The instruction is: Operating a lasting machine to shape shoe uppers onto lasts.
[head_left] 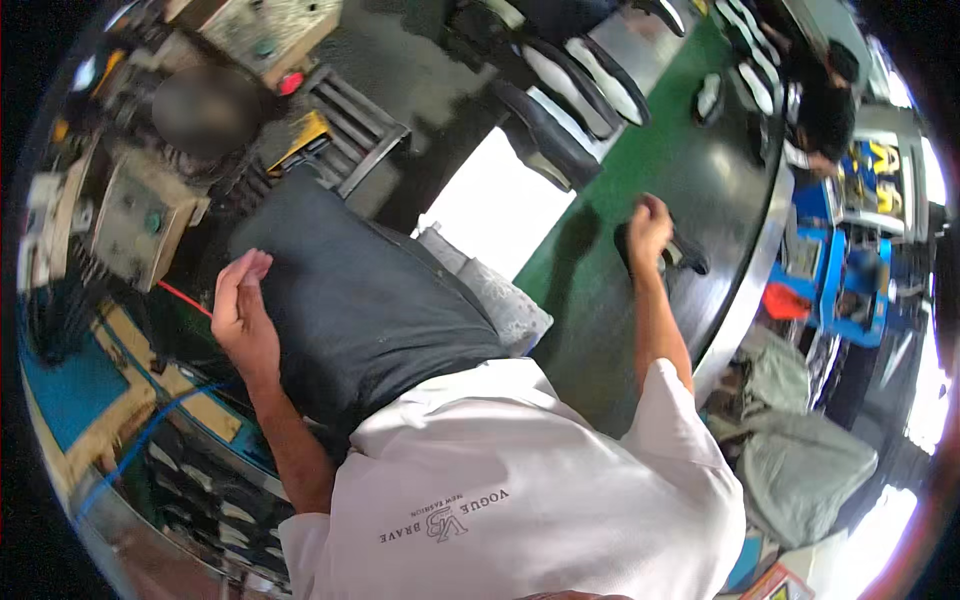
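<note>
My right hand (650, 232) is over the metal-and-green work surface on the right, its fingers curled at a dark shoe (690, 256). The shoe shows on both sides of the hand; the grip itself is partly hidden. To the left, my left hand (244, 312) hangs in the air beside my dark trouser leg. Its fingers are stretched and slightly bent, with nothing visible in them. A machine with a worn box-shaped housing (130, 222) is nearest to it.
Several dark shoes with pale insides (570, 90) lie at the far end of the surface (600, 270). A co-worker (828, 100) is at the far right, near more shoes (757, 85). Blue crates (850, 285) and grey cloth (800, 465) are on the right, a metal rack (350, 130) far left.
</note>
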`<action>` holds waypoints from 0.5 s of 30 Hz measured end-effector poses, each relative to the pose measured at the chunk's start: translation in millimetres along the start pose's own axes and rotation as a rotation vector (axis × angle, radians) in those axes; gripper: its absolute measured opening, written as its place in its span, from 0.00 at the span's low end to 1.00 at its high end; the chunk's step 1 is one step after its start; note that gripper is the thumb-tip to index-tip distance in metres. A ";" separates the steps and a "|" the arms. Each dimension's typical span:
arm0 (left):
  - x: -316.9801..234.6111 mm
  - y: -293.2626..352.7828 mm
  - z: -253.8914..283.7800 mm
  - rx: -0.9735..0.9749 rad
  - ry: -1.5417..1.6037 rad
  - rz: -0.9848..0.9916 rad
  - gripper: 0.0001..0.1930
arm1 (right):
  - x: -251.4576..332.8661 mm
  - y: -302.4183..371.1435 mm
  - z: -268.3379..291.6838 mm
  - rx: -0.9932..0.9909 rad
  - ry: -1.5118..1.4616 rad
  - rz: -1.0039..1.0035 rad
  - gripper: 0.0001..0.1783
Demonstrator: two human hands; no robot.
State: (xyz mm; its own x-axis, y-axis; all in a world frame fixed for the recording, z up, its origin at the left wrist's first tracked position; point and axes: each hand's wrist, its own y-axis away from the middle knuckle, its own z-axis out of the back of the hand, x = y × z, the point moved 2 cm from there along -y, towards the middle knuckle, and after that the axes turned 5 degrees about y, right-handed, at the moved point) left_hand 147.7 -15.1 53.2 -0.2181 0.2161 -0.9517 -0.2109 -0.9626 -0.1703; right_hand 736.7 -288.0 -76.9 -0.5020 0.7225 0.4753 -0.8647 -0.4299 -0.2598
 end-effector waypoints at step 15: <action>15.7 10.1 -91.7 0.305 -0.054 0.083 0.12 | -169.3 65.6 22.2 0.290 0.191 -0.242 0.52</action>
State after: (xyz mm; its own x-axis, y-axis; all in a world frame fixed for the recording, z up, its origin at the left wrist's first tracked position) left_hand 229.6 -36.4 13.1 -0.2955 0.1548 -0.9427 -0.4639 -0.8859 -0.0001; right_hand 765.3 -450.6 -155.7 -0.3029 0.8968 0.3224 -0.9312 -0.3505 0.1000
